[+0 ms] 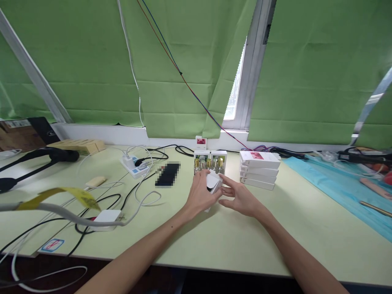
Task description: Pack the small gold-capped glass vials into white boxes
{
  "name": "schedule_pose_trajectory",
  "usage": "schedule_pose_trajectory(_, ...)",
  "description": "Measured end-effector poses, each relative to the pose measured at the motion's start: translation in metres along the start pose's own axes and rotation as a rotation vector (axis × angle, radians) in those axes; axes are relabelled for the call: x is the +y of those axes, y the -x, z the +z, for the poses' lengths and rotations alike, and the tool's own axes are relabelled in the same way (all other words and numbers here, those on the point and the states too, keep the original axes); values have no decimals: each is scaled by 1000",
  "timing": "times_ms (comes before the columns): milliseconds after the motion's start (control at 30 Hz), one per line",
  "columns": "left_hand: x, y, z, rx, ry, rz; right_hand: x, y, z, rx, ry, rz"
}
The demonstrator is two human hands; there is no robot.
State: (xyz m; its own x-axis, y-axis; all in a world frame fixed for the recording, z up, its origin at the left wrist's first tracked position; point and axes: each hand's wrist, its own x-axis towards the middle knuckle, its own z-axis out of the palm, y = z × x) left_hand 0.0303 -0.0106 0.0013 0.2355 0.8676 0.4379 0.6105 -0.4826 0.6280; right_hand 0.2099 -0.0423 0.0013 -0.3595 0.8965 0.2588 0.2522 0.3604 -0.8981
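Observation:
A small white box (214, 182) with its end flap raised is between my two hands over the middle of the table. My left hand (200, 191) is closed around its left side. The fingers of my right hand (238, 195) touch the box's right edge, bent and slightly apart. Just behind it stand several small bottles (208, 164) with gold caps, partly hidden by my left hand and the box. Two white boxes with printed fronts (219, 154) stand upright behind the bottles. The inside of the held box is mostly hidden.
Several flat white boxes (259, 169) form a stack to the right. A blurred dark flat object (167, 174) lies left of the bottles. Farther left are a power strip (134, 166), tangled cables and a white adapter (107, 219). Blue plastic sheeting (333, 192) covers the right side.

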Motion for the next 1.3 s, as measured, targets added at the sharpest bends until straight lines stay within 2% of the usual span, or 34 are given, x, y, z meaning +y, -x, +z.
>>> schedule_pose_trajectory(167, 2, 1, 1, -2, -55, -17, 2, -1, -6, -9, 26, 27)
schedule_pose_trajectory(267, 1, 3, 1, -46, -106, -16, 0, -7, -15, -3, 132, 57)
schedule_pose_trajectory(400, 0, 6, 2, -148, -155, 38, -13, -27, -31, 199, 508, 109)
schedule_pose_trajectory(500, 1, 7, 1, -222, -141, 111, -27, -51, -39, 263, 728, 9)
schedule_pose_trajectory(567, 4, 8, 0, -273, -124, 147, -35, -68, -42, 205, 892, -35)
schedule_pose_trajectory(667, 8, 9, -3, -334, -93, 184, -40, -90, -43, 59, 1083, 32)
schedule_pose_trajectory(833, 12, 10, -6, -368, -64, 211, -37, -110, -43, -7, 1124, 67)
schedule_pose_trajectory(1100, 10, 11, -6, -376, -56, 238, -38, -120, -42, -75, 1144, 35)
schedule_pose_trajectory(1300, 16, 14, -11, -495, 7, 353, -33, -125, -38, -105, 1164, 5)
